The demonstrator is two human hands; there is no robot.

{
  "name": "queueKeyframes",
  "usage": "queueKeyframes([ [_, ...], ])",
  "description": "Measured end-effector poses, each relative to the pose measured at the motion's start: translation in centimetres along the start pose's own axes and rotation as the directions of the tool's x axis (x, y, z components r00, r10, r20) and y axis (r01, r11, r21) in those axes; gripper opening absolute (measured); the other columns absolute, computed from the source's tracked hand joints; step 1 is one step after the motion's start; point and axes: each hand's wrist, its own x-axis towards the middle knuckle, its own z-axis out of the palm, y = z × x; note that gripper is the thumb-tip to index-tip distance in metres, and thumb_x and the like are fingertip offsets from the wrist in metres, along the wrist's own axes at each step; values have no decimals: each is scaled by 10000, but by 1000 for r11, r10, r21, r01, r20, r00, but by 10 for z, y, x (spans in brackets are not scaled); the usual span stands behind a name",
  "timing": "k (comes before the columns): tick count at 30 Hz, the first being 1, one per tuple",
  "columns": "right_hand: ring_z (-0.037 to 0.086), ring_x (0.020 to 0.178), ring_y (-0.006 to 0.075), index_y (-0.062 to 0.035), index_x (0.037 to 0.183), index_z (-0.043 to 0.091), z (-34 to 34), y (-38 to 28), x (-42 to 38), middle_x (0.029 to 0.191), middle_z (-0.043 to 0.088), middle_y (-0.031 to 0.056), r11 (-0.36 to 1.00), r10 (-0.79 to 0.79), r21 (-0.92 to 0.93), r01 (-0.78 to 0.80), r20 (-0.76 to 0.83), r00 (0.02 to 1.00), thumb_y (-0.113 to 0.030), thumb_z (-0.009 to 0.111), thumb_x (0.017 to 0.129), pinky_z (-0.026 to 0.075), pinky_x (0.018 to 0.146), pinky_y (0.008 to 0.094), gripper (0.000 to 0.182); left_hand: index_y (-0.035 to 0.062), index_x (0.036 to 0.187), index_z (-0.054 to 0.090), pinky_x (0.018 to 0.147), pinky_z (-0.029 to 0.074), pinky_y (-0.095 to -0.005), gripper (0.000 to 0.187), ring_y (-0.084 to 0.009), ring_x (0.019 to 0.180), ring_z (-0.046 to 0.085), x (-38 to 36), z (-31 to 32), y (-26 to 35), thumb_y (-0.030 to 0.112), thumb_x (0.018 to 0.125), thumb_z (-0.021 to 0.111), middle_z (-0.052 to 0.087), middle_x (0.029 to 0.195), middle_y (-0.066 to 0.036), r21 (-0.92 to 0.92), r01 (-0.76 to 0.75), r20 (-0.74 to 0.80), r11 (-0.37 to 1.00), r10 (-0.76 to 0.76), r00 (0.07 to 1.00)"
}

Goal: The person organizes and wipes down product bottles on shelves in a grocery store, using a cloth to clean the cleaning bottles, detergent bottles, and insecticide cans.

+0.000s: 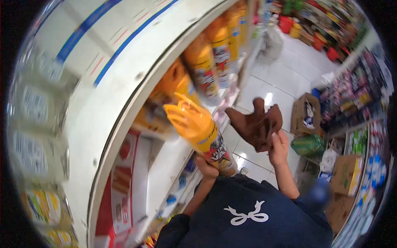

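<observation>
Two hands are showing, and both are being yours. Your left hand (206, 167) is wrapping round the low part of a tall can (211, 146), which is leaning so its yellow cap (186, 120) is tipping toward the shelf (159, 169). You are holding the can just beside the shelf's front edge, while more cans (202, 68) are standing toward its far end. Your right hand (279, 149) is pinching a brown cloth (254, 126) by its near side, out past that front edge, above the floor (277, 70).

The can is looking hard and smooth, so it may be feeling heavy and slippery; its round middle is probably giving the best hold, since the cap's thin loops are looking easier to break. The cloth is seeming light and floppy, so any fold is offering a grip.

The can is hiding some left fingers, your right fingertips are blurring into the cloth, small words are smudging, and your view is stopping before the shelf's near end.
</observation>
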Motion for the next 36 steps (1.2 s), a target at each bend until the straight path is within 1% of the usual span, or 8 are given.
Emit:
queueKeyframes([
  [2, 537, 868, 160, 5, 836, 567, 10, -42, -16, 948, 565, 100, 982, 86, -179, -60, 143, 986, -66, 547, 729, 437, 715, 288, 130, -22, 1112, 428, 742, 443, -320, 568, -201, 847, 548, 14, 15, -19, 475, 839, 384, 525, 983, -122, 178, 156, 129, 971, -180, 975],
  [3, 527, 912, 299, -4, 822, 574, 17, -37, -10, 1038, 505, 204, 670, -531, -394, 629, 336, 777, -73, 591, 667, 420, 785, 342, 170, -20, 1126, 416, 739, 448, -322, 585, -208, 835, 554, 19, 14, -27, 487, 840, 369, 524, 984, -128, 384, 161, 235, 909, -265, 935],
  [5, 419, 1009, 448, -40, 857, 565, 40, -62, -19, 1131, 382, 289, 463, -577, -540, 702, 417, 702, -124, 642, 651, 347, 871, 440, 235, -18, 1141, 402, 737, 454, -329, 606, -222, 822, 561, 20, 20, -38, 504, 838, 351, 525, 984, -138, 601, 77, 406, 795, -388, 828],
  [9, 405, 1041, 439, -53, 1243, 245, 27, -36, -27, 1192, 312, 298, 415, -642, -702, 579, 225, 733, -196, 701, 647, 332, 895, 437, 763, -15, 1146, 394, 740, 460, -351, 625, -246, 818, 567, -3, 46, -50, 521, 829, 339, 530, 978, -155, 484, 294, 548, 824, -547, 632],
  [19, 415, 1112, 262, 47, 1286, 178, -40, -67, -69, 1233, 372, 190, 758, -464, -634, 155, -358, 810, -211, 744, 603, 311, 942, 337, 924, -7, 1159, 374, 747, 476, -406, 674, -306, 808, 580, -57, 75, -64, 563, 805, 307, 541, 965, -196, 489, 816, 717, 309, -675, -174],
  [23, 456, 1055, 201, 51, 1236, 311, -52, -87, -73, 1161, 459, 129, 981, -194, -98, 168, -396, 898, -154, 736, 586, 336, 919, 323, 803, -58, 1095, 400, 721, 480, -405, 755, -317, 783, 579, -65, 66, -57, 612, 780, 249, 553, 881, -238, 592, 791, 588, -157, -587, -557],
  [28, 518, 975, 209, 67, 1156, 407, -66, -87, -72, 1049, 538, 132, 968, -50, 232, 94, -188, 981, -147, 688, 532, 381, 881, 323, 717, -80, 1079, 410, 650, 478, -368, 879, -305, 713, 573, -70, 66, -32, 704, 704, 278, 550, 886, -242, 651, 759, 573, -4, -653, -495],
  [36, 544, 941, 262, 104, 1104, 432, -67, -59, -39, 1021, 549, 192, 851, -137, 518, 84, 65, 988, -148, 640, 493, 405, 871, 334, 693, -74, 1119, 392, 721, 446, -351, 885, -273, 804, 560, -71, 42, -54, 706, 737, 221, 552, 912, -206, 509, 831, 781, -224, -285, -556],
])
